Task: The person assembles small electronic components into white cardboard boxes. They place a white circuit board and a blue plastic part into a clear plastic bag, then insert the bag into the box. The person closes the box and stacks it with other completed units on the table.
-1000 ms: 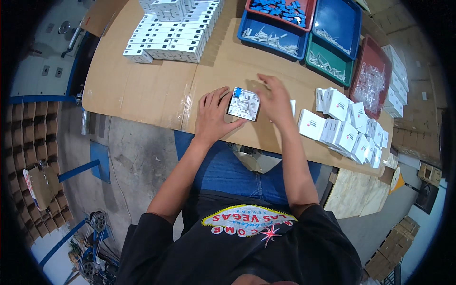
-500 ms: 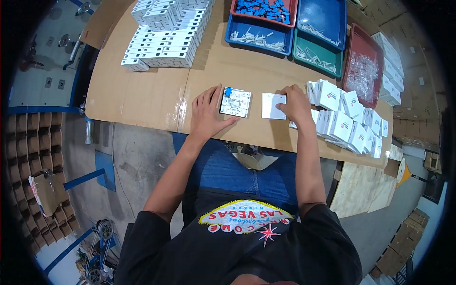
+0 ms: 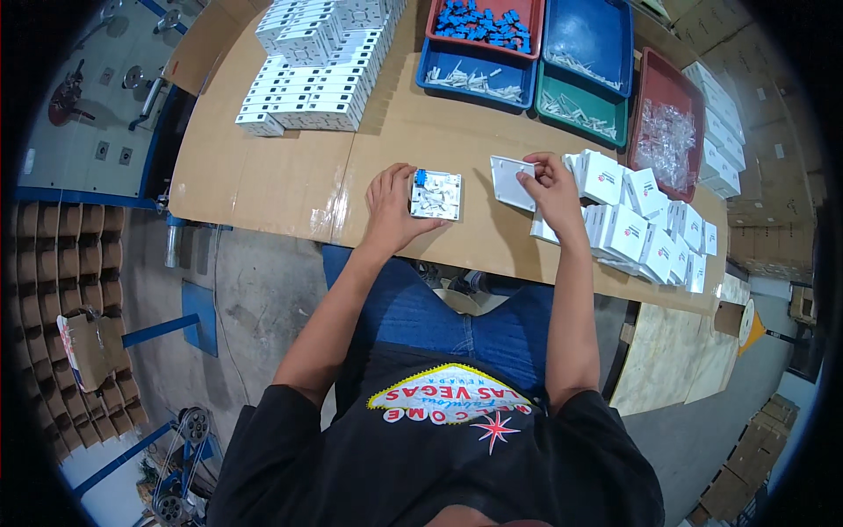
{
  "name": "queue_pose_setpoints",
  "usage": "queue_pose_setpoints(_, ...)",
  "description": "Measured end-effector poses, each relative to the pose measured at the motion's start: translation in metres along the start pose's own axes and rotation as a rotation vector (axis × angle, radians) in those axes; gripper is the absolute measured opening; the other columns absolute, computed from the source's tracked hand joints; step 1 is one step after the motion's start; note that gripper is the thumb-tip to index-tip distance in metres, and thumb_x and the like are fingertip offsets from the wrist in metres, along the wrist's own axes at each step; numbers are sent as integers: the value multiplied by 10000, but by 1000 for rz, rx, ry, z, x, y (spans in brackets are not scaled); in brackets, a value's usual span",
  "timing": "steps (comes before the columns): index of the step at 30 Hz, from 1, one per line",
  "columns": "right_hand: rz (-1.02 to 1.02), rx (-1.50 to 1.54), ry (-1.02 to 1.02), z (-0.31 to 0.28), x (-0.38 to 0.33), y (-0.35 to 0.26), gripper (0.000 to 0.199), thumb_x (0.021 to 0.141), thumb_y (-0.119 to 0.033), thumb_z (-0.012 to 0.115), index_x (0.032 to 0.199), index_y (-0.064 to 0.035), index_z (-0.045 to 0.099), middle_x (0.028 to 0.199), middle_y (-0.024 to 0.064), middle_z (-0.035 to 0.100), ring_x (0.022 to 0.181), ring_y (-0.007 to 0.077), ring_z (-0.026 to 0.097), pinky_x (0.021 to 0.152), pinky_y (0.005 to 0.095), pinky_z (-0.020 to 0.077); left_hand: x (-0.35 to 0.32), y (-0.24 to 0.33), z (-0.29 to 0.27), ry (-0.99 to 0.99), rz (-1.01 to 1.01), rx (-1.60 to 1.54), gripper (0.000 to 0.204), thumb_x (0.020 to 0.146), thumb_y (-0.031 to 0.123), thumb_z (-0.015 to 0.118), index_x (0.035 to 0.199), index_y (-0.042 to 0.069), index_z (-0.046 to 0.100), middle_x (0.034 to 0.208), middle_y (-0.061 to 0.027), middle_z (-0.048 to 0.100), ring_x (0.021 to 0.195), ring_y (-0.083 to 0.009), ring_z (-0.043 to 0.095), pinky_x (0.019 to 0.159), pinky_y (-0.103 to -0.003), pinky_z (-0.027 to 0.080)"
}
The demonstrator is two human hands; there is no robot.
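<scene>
A shallow square white box (image 3: 450, 209) lies on the cardboard-covered table, with small white pieces and a blue part in its upper left corner. My left hand (image 3: 392, 209) curves round its left side, index fingertip at the upper left corner and thumb along the near edge. To the right, my right hand (image 3: 553, 191) pinches a thin white square cover (image 3: 509, 183) between thumb and fingers. The cover is tilted and raised off the table, apart from the box. My right fingers hide its right edge.
White boxes (image 3: 307, 97) are stacked at the far left. Trays hold blue parts (image 3: 483, 25), white pieces in blue (image 3: 474, 81) and green (image 3: 575, 112) trays, and clear plastic packets (image 3: 669, 132). Several white covers (image 3: 628, 230) are heaped right of my right hand.
My right hand has lifted the cover off the table and tilted it. My left hand has drawn in closer round the box.
</scene>
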State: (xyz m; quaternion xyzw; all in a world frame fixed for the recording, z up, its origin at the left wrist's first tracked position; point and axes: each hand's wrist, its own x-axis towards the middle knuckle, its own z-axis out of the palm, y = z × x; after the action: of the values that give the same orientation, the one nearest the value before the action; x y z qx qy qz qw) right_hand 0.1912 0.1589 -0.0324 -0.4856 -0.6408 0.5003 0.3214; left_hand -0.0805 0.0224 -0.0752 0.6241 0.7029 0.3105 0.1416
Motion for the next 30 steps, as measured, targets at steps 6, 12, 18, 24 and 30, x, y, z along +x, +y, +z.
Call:
queue_pose_setpoints(6,81,713,114,-2,-28,-17,254,973,-104,716,1187,31,691,1085,89,738,986,160,708,868,286,552,-12,21,10,-50,-216,-917,1045,729,81,925,1493,89,211,1409,-190,498,1340,-279,526,1120,-458,462)
queue_pose_setpoints(12,178,1170,-41,4,-48,-31,440,1063,-253,573,1423,-4,537,1340,157,640,1277,300,613,1049,430,520,-16,68,-14,-40,-415,-1407,998,811,-140,752,1563,133,154,1431,-128,501,1338,-269,554,1101,-420,515)
queue_pose_setpoints(18,126,1514,-423,1,-55,-42,582,1104,-463,392,1520,-58,435,1536,294,457,1419,575,407,1155,638,401,-10,73,-31,-159,-376,-1546,920,868,-85,718,1617,131,229,1498,-146,499,1364,-322,553,1131,-482,498)
queue_pose_setpoints(24,234,1712,-435,1,-59,-51,647,1112,-493,306,1571,-42,379,1629,344,285,1457,580,347,1172,690,345,-10,87,-43,-176,-314,-1728,802,944,116,703,1608,164,256,1503,-174,502,1356,-334,563,1088,-524,529)
queue_pose_setpoints(30,95,1691,-544,3,-61,-46,593,1111,-476,310,1637,-203,286,1641,346,251,1453,546,382,1110,738,383,-13,84,-37,-182,-455,-1825,724,1062,602,408,1616,154,282,1574,-201,455,1406,-410,516,1103,-587,498)
